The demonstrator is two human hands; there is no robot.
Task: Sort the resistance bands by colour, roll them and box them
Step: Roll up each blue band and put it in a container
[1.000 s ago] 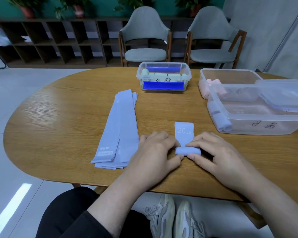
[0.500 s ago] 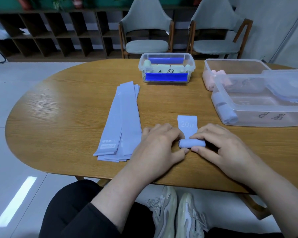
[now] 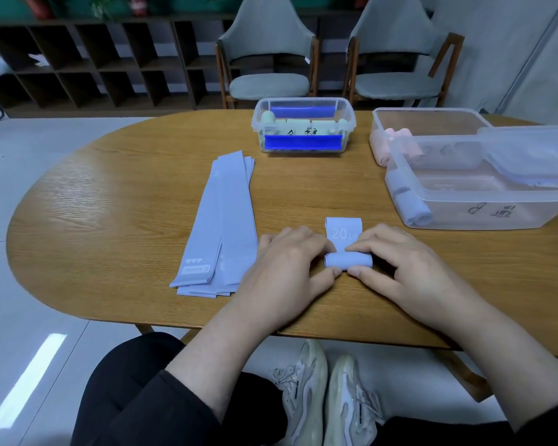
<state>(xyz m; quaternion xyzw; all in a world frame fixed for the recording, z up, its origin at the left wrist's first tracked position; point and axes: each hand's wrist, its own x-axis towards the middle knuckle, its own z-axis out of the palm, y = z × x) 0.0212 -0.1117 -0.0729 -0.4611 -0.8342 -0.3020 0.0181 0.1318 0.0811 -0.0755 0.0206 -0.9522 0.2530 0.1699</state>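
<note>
Rolling on: less flat tail of the lilac band (image 3: 344,249) shows beyond the roll than a second ago.

Both my hands pinch the roll on the worktop (image 3: 116,220), left hand (image 3: 287,268) at its left end, right hand (image 3: 400,265) at its right, thumbs near side, fingers curled over. Flat lilac bands (image 3: 226,220) lie stacked just left; the clear box (image 3: 484,201) with rolled ones stands right.

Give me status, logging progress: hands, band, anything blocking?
Left hand and right hand both pinching the band, nearly rolled, short tail left. Flat bands wait at left. Path to box clear.
</note>
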